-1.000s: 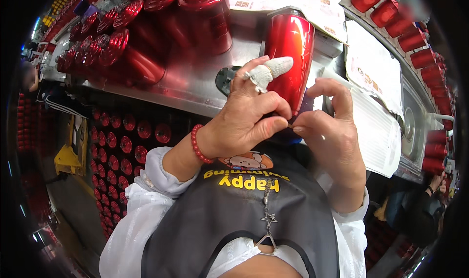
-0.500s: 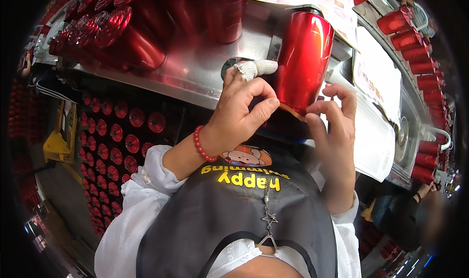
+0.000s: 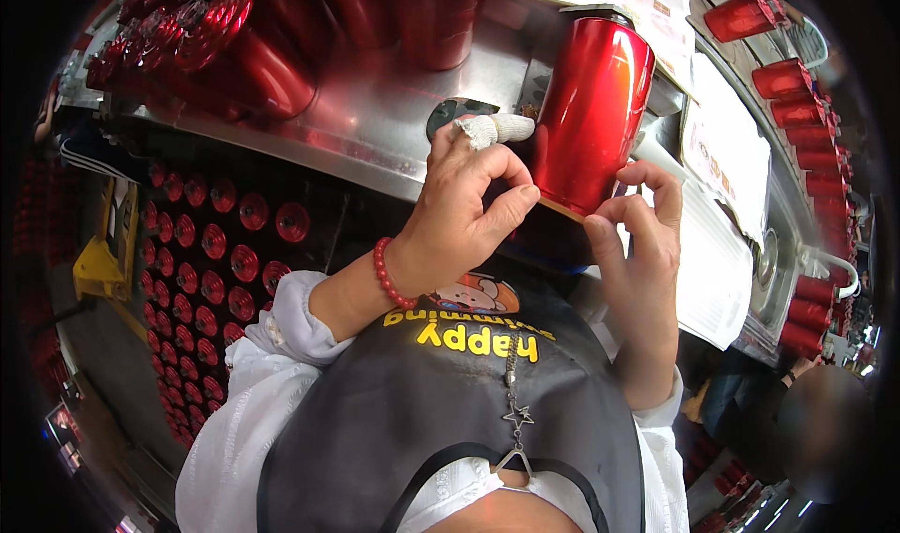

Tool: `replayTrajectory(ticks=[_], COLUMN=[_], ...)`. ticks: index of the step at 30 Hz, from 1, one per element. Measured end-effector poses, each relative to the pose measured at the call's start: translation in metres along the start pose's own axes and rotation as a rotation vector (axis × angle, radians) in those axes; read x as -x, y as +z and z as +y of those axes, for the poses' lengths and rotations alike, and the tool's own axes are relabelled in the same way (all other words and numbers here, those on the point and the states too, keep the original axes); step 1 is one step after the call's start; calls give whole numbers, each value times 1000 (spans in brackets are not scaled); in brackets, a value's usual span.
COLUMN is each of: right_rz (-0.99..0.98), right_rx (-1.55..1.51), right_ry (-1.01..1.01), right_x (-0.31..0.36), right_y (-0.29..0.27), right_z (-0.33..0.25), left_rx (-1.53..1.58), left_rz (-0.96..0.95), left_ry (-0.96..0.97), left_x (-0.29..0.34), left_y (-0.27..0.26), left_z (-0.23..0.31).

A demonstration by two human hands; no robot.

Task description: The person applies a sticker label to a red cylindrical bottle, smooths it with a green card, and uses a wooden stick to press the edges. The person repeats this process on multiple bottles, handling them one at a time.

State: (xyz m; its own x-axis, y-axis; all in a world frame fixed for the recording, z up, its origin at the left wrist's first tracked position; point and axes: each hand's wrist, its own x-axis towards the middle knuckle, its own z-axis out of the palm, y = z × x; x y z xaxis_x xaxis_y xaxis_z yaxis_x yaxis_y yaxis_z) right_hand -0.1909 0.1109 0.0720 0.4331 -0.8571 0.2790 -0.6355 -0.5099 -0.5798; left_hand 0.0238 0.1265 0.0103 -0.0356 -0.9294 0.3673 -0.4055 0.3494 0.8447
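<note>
A glossy red metal cylinder [image 3: 595,116] stands in front of me, tilted slightly in view, with a dark piece at its far end. A thin tan-orange edge [image 3: 562,210] shows along its near end. My left hand [image 3: 469,195] is at the left of that end, thumb and index finger pinched together; one finger wears a white knitted finger cover [image 3: 502,130]. At the right of the same end is my right hand [image 3: 642,228], its thumb and index finger also closed in a pinch. Whatever lies between the fingertips is too small to make out.
Several red cylinders [image 3: 262,74] crowd the metal table [image 3: 375,125] at the far left. Below on the left are rows of red pieces [image 3: 214,240]. White printed sheets [image 3: 722,158] lie to the right, beside a line of red cylinders [image 3: 797,111]. A yellow object [image 3: 103,269] is at far left.
The red cylinder appears slightly further right and more tilted. Both hands keep nearly the same pinch and place. The surroundings at the left have shifted a little with the view.
</note>
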Motion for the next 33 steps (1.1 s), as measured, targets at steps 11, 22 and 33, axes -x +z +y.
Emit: replayTrajectory(ticks=[11, 22, 33], right_rz=[14, 7, -14], right_rx=[13, -20, -34], right_ry=[47, 87, 72], right_x=[0, 1, -2], right_y=[3, 4, 5], right_z=[9, 12, 14], left_rx=[14, 43, 26], left_rz=[16, -15, 217], left_ry=[-53, -49, 339], left_x=[3, 1, 18], left_y=[4, 9, 14], left_z=[-11, -18, -11])
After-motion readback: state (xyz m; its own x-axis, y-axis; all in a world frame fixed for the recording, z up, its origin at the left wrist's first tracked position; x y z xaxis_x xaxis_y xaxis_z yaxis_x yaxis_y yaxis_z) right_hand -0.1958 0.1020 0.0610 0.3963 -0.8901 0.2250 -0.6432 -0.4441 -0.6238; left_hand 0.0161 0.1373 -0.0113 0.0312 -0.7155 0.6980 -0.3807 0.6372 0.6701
